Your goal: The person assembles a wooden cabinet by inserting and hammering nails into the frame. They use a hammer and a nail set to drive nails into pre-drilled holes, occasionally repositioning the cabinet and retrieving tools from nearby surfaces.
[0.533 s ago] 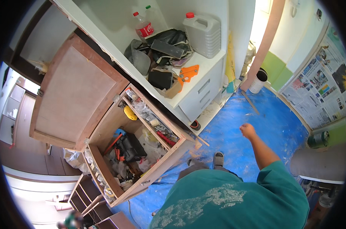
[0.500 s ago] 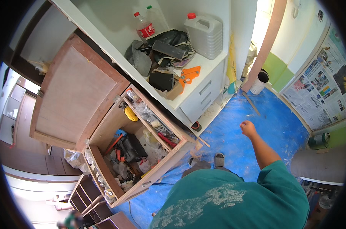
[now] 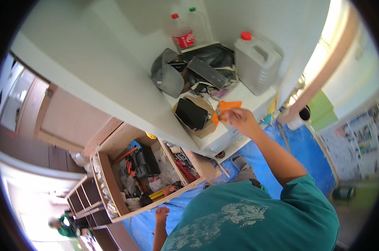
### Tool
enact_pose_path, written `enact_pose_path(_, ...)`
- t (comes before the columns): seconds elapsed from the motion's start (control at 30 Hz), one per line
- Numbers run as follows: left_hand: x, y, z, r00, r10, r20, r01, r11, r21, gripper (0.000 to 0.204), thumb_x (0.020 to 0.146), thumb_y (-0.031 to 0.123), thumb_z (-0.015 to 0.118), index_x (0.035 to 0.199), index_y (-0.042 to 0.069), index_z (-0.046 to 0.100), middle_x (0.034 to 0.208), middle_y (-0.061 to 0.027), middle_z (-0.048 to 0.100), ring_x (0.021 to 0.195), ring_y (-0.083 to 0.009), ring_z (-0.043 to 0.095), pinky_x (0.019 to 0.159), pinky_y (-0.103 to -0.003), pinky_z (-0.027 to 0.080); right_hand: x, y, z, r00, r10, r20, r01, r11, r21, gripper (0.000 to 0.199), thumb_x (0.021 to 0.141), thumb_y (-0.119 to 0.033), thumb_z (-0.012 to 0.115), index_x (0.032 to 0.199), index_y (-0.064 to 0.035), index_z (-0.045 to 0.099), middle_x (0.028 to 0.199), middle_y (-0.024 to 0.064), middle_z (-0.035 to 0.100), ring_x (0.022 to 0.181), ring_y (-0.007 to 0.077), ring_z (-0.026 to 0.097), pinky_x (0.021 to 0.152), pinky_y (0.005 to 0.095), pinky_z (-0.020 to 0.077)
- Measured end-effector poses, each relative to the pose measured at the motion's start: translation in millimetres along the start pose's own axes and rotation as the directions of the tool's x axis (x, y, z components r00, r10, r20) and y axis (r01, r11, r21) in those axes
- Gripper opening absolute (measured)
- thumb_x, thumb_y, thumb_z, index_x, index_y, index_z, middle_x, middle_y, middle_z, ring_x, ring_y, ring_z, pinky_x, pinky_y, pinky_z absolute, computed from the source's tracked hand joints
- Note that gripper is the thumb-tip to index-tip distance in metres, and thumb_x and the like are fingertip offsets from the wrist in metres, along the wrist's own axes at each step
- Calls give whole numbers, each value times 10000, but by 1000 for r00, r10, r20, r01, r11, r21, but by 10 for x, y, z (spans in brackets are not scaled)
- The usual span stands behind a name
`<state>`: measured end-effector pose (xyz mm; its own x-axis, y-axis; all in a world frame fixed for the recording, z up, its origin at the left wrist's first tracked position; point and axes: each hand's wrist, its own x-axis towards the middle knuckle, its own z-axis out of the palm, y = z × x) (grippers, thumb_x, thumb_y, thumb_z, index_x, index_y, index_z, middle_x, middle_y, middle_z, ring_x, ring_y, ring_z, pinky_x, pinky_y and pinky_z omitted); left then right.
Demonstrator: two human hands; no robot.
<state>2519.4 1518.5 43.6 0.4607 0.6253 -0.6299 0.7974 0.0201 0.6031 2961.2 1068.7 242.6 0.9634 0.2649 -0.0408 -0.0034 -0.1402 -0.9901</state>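
Wooden sides make up the open drawer point(image 3: 114, 188) on my left, and it is full of tools. My left hand point(image 3: 161, 214) hangs just below its front edge, curled loosely with nothing in it. Further right, on the white shelf point(image 3: 223, 138), a black pouch point(image 3: 191, 113) lies on brown card. Just beside it sits the orange tool point(image 3: 223, 109), bright plastic with a flat, bent shape. My right hand point(image 3: 240, 120) is up there, its fingers closed on that tool. A clear jug point(image 3: 256, 62) with a red cap stands behind.
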Motion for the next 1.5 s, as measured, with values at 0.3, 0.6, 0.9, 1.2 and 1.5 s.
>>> enact_pose_path(0.3,-783,-1423,1841,891,395,222,-428,574,698,310,955,346,570,839,100,717,821,-134,735,723,-270,696,641,-413,521,2948,-959,661,732,-572,370,616,323,-719,251,816,-211,664,1019,-85,741,935,101,727,1004,312,634,830,471,489)
enact_pose_path(0.6,-1769,-1325,2831,971,-208,-120,219,972,86,308,947,332,590,877,60,716,837,-139,736,736,-253,701,658,-395,532,3406,-1044,941,758,-404,513,605,141,-784,310,783,-182,645,1067,-80,716,1082,149,713,1127,355,588,930,561,416)
enact_pose_path(0.9,-1955,-1301,3166,962,-248,-113,252,967,23,316,939,318,611,914,21,715,853,-145,738,749,-237,705,674,-378,543,3941,-1801,521,747,-556,365,647,480,-592,315,856,-163,642,1117,9,602,1069,227,697,1035,428,658,872,456,519)
enact_pose_path(1.2,-1918,182,2624,959,-114,-261,130,990,45,351,946,300,605,897,-33,708,814,-129,735,755,-223,698,720,-381,548,2707,-3081,-92,490,-835,250,810,542,224,302,1024,-130,549,1316,-77,489,968,51,580,863,177,586,848,336,517)
enact_pose_path(1.5,-1827,2788,2354,870,439,226,-437,898,-61,363,1010,313,554,879,-3,676,800,-141,696,779,-244,671,760,-367,518,1263,-3790,-748,438,-893,103,752,426,502,239,1009,-178,536,1180,-12,516,896,44,547,751,126,534,651,260,479)
